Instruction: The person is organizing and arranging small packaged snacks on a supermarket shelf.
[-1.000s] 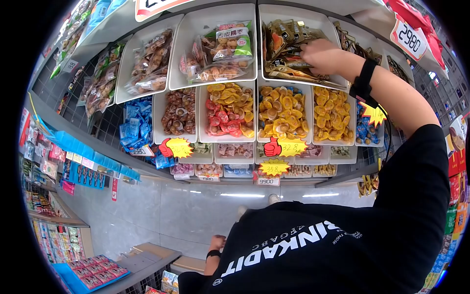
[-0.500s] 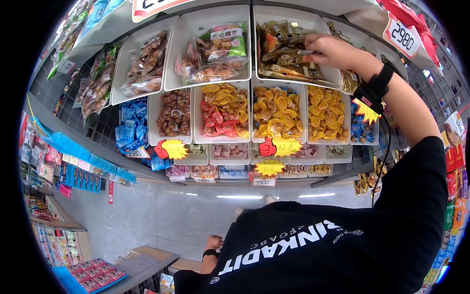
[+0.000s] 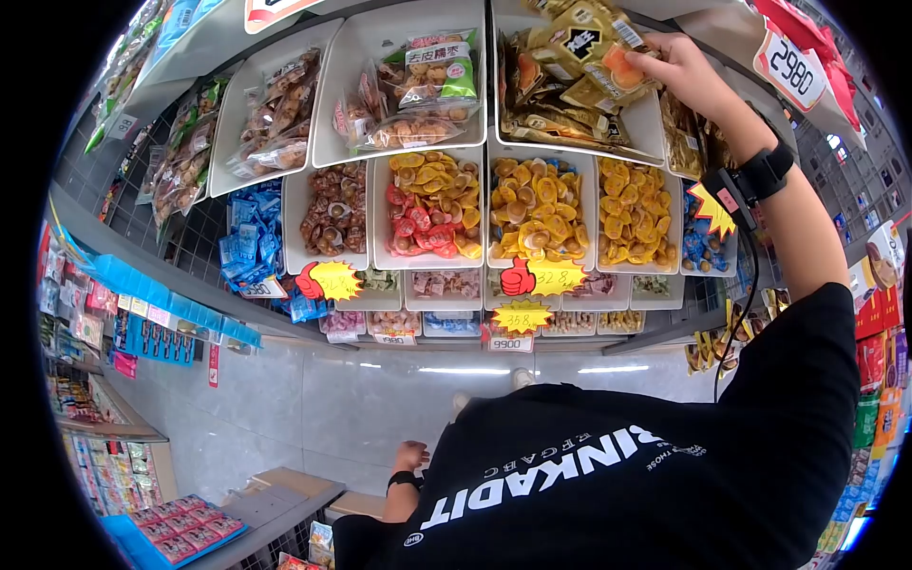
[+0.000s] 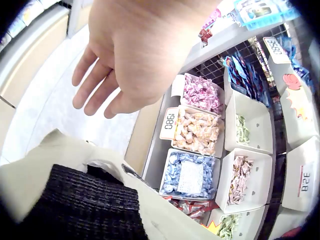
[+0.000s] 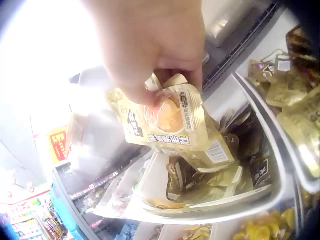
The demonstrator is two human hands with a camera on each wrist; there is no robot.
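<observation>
My right hand (image 3: 692, 78) pinches gold snack pouches (image 3: 587, 46) by one end, thumb in front and fingers behind. In the right wrist view, the held pouches (image 5: 170, 122) overlap one another, and the front one carries an orange picture and dark lettering. They hang over a white bin (image 5: 210, 217) in which more gold and dark pouches (image 5: 225, 185) lie in a pile. Low beside my body, my left hand (image 3: 410, 455) hangs loosely. The left wrist view has that hand (image 4: 135, 55) with relaxed fingers, holding nothing, over the floor near the lower shelf.
Left of the pouch bin stands a bin of bagged snacks (image 3: 442, 81). Yellow-wrapped candies (image 3: 537, 214) fill bins on the tier below, with price tags (image 3: 551, 277) along their fronts. A cable (image 3: 750, 285) trails from my right wrist. Another display (image 3: 180, 527) stands behind on the left.
My right hand was in among the pouches; it has come up and now holds gold pouches raised over the bin. The left hand still hangs at my side.
</observation>
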